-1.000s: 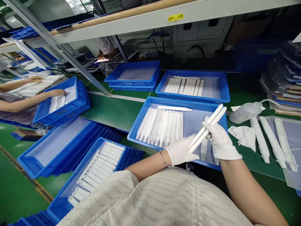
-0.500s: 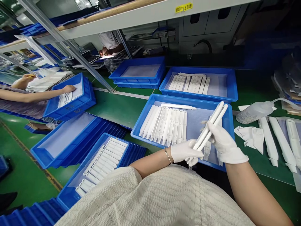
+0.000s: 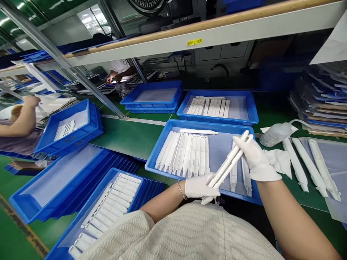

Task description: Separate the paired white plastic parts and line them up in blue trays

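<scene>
Two long white plastic parts (image 3: 226, 164) slant side by side over the near blue tray (image 3: 168, 124), held between my gloved hands. My left hand (image 3: 202, 186) is closed round their lower ends, close to my body. Higher up on the right, my right hand (image 3: 255, 159) grips their upper ends. In the tray below lies a row of several white parts (image 3: 187, 153), with one more part (image 3: 198, 132) lying crosswise above the row. Two separate parts rest at the tray's right side, one (image 3: 233, 175) left of the other (image 3: 246, 177).
Behind is another blue tray (image 3: 238, 106) of parts. At the right are a clear bottle (image 3: 276, 134), a white cloth (image 3: 279, 161) and loose parts (image 3: 316, 166). A filled tray (image 3: 114, 206) stands lower left. Another person's arm (image 3: 23, 119) is at far left.
The view has shifted. The two held parts are spread slightly apart at their upper ends. The other person's hand at the left has moved away from its tray and is now raised.
</scene>
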### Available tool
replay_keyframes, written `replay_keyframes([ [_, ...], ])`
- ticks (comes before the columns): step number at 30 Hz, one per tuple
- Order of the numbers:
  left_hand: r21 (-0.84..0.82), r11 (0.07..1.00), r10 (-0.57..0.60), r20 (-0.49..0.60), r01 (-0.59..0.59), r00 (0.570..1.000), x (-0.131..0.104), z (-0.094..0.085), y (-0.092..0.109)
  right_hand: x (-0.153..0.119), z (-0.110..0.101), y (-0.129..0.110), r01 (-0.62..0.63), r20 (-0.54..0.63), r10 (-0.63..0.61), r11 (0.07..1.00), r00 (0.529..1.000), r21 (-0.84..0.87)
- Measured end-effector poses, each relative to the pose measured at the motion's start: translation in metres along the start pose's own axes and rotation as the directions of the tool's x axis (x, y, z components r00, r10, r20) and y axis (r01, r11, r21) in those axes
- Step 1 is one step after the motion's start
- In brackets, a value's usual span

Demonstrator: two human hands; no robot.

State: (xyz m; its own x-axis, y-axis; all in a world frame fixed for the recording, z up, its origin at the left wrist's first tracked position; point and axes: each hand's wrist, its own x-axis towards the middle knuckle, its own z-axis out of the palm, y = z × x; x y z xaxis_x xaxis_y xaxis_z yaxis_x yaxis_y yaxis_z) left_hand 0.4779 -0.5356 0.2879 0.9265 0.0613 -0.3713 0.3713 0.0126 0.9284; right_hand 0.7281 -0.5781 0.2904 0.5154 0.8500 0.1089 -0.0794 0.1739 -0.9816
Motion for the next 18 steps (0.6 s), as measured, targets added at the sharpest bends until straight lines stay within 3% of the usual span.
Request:
replay_keyframes([
  [4, 0.012, 1.000, 0.007, 0.056, -0.007, 0.998, 0.000, -0.002, -0.008, 0.014, -0.016, -0.017, -0.017, -0.168, 0.017, 1.000, 0.986, 0.005],
  [9, 0.062, 0.998, 0.005, -0.001, -0.005, 1.000, -0.005, -0.002, -0.007, 0.006, -0.015, -0.020, 0.027, -0.237, 0.013, 0.986, 0.971, 0.166],
  [12, 0.090, 0.994, -0.043, -0.180, 0.060, 0.983, -0.006, 0.001, -0.006, -0.006, -0.010, -0.014, 0.042, -0.080, -0.022, 0.964, 0.997, 0.261],
  [14, 0.064, 0.993, -0.070, -0.328, 0.096, 0.942, -0.003, 0.003, -0.008, -0.012, -0.008, -0.010, 0.034, 0.007, -0.036, 0.973, 0.999, 0.227],
  [18, 0.118, 0.992, 0.021, -0.547, 0.052, 0.837, 0.006, 0.006, -0.012, -0.018, -0.010, -0.007, -0.022, -0.008, 0.024, 0.988, 1.000, 0.154],
])
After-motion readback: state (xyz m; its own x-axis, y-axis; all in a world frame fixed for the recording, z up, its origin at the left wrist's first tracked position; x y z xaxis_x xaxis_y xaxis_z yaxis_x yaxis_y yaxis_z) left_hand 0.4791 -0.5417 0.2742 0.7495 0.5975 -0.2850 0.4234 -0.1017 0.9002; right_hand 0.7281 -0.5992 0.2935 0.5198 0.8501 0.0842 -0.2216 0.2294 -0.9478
